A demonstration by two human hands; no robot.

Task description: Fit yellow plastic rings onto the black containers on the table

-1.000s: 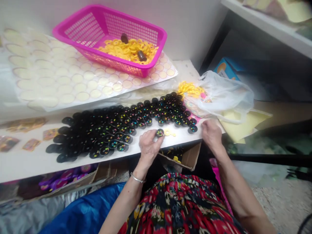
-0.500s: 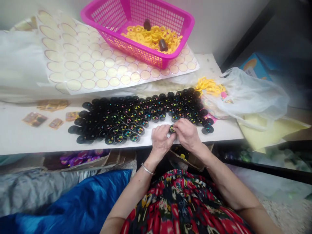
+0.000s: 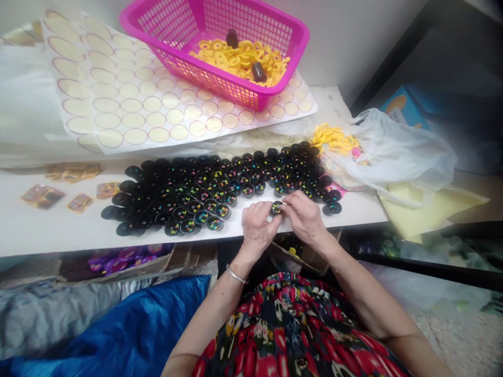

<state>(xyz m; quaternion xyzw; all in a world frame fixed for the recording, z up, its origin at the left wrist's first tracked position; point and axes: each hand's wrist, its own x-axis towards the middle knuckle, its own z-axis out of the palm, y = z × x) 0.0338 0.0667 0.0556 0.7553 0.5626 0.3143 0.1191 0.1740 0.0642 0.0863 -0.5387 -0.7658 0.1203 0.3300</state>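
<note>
- Closest: left hand, thumb and fingers gripping one small black cup by its left side; contact with the table hard to tell.
- Opposite the left hand: right hand, fingertips drawn together at the cup's right edge; cannot tell whether pinching the rim or a tiny hidden piece.
- Inside the cup, between both hands: coloured specks, loose or fixed too small to tell. If loose, possible spilling from a tilt or a lopsided push by the right fingers.
- Below the hands, under the table edge: open carton with yellow bits inside; possible landing spot after a weak left grip.
- Just right of the right hand: two cups near the front edge; at risk of toppling from a nudge by the right wrist.
- Beyond and left of the left hand: crowd of black cups, tightly packed; possible chain of knocks from a careless reach.
- Farther right, beyond the right hand: yellow pieces beside a crumpled plastic bag; possible snagging of cups if tugged.
- Farthest, beyond both hands: pink basket on a sheet of round stickers; creasing possible from dragging.
</note>
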